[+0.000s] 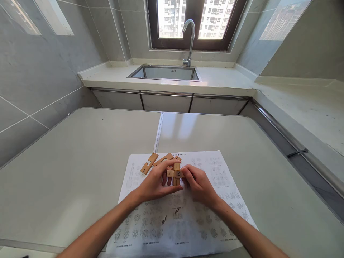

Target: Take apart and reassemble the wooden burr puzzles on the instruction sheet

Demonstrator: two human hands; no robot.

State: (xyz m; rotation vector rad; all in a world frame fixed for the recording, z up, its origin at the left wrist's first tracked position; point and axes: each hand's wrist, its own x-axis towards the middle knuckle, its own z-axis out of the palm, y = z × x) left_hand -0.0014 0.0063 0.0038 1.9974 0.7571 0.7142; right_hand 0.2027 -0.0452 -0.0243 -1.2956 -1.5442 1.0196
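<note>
Between my two hands is a cross-shaped cluster of interlocked wooden puzzle pieces (176, 174), with a dark "2" on the front of one piece. My left hand (158, 179) grips the cluster from above and below, thumb under it and fingers over the top. On the other side my right hand (197, 181) pinches the right end of the numbered piece. Just behind my left hand lie loose notched wooden pieces: one marked piece (149, 163) at the left and another long piece (162, 159) beside it. A further piece is partly hidden by my left fingers.
Under my hands a large printed sheet (150, 229) with small diagrams lies on the pale table (67, 161). Beyond the table's far edge are a counter with a steel sink (166, 72) and a faucet (190, 43). Another counter (303, 104) runs along the right.
</note>
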